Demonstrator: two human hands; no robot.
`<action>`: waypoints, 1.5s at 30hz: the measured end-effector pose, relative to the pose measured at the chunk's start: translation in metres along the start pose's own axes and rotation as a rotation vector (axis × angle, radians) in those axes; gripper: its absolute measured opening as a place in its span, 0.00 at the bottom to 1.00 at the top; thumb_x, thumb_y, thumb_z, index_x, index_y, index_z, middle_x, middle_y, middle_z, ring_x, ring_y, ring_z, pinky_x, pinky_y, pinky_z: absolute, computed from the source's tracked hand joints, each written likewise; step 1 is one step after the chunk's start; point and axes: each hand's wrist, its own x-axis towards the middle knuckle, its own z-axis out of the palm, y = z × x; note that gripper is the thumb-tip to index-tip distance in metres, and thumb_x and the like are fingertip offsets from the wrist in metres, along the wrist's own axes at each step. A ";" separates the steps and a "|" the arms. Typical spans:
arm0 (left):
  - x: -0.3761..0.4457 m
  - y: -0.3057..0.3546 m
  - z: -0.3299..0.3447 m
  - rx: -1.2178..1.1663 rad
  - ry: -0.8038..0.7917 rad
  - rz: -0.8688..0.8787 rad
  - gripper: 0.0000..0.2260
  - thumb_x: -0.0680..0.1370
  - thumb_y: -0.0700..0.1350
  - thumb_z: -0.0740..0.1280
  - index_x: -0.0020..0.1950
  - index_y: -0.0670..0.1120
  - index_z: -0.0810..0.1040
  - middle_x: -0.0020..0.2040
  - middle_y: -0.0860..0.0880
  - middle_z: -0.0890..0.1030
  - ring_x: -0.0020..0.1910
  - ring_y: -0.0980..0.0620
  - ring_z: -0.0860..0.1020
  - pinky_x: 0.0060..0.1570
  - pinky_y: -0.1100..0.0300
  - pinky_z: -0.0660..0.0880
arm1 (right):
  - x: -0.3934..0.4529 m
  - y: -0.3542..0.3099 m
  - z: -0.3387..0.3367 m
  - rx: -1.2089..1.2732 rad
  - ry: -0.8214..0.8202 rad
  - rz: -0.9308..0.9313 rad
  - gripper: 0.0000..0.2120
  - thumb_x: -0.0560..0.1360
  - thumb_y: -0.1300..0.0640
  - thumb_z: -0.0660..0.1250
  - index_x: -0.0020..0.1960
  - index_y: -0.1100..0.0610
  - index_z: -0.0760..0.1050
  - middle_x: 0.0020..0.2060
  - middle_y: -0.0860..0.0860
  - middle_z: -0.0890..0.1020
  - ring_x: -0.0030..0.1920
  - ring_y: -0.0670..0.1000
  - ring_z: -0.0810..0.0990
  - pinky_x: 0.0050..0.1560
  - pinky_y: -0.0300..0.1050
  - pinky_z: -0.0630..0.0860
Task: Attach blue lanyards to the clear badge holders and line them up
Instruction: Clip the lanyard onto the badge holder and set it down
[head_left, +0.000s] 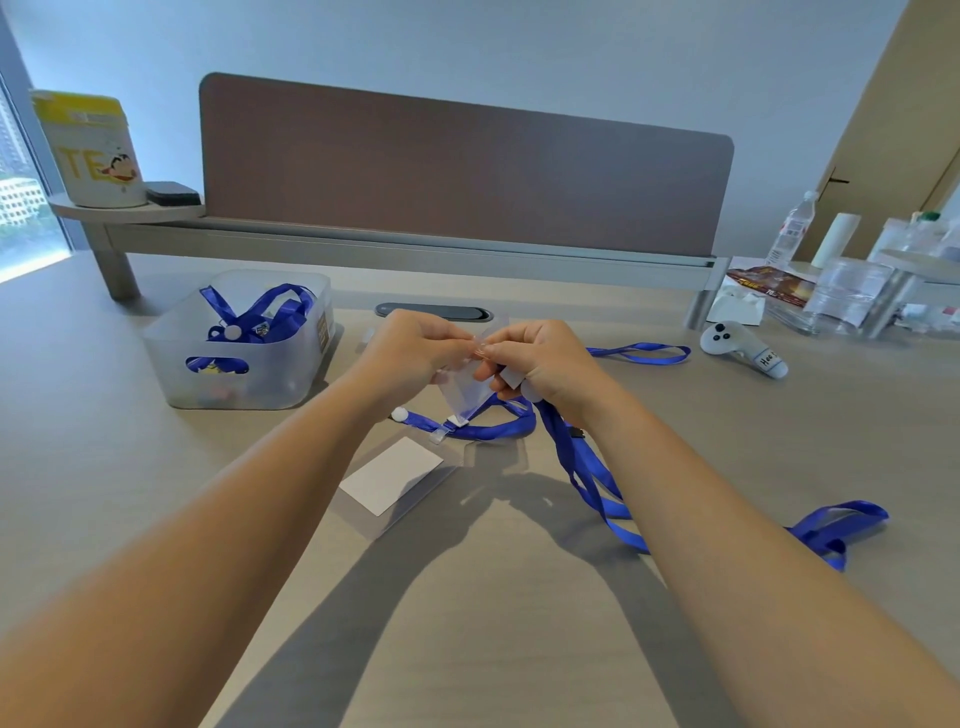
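My left hand (410, 348) and my right hand (540, 364) meet above the table, both pinching the top edge of a clear badge holder (467, 389) that hangs tilted between them. A blue lanyard (587, 462) trails from under my right hand down to the table at the right. On the table below lies a second clear badge holder with a white card (392, 475), joined by a clip to another blue lanyard (488, 428). A third blue lanyard (644, 353) lies farther back at the right.
A translucent bin (244, 364) with more blue lanyards stands at the left. A white controller (743, 348) lies at the right, with bottles and plastic packets behind it. A brown divider panel (467, 171) runs across the back. A cartoon-printed tub (93, 150) sits on a raised shelf.
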 end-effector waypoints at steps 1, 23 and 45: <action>0.000 0.001 0.000 0.009 -0.001 -0.005 0.12 0.76 0.41 0.63 0.56 0.39 0.78 0.47 0.44 0.78 0.50 0.46 0.76 0.42 0.65 0.74 | 0.000 0.000 0.000 -0.009 0.000 -0.002 0.12 0.77 0.61 0.61 0.54 0.67 0.77 0.31 0.50 0.78 0.27 0.44 0.73 0.29 0.30 0.74; 0.005 0.002 -0.001 -0.077 0.048 -0.016 0.06 0.76 0.39 0.62 0.45 0.37 0.78 0.39 0.44 0.78 0.43 0.48 0.76 0.43 0.66 0.73 | 0.003 0.001 0.013 -0.043 0.061 -0.112 0.11 0.78 0.60 0.59 0.44 0.64 0.78 0.28 0.50 0.76 0.25 0.42 0.73 0.24 0.25 0.69; 0.010 0.014 -0.019 -0.092 -0.048 -0.111 0.11 0.76 0.41 0.63 0.33 0.46 0.73 0.33 0.49 0.76 0.33 0.56 0.75 0.27 0.70 0.75 | 0.010 -0.009 0.013 -0.083 0.034 -0.199 0.13 0.78 0.64 0.57 0.37 0.58 0.75 0.28 0.50 0.75 0.25 0.39 0.74 0.24 0.24 0.68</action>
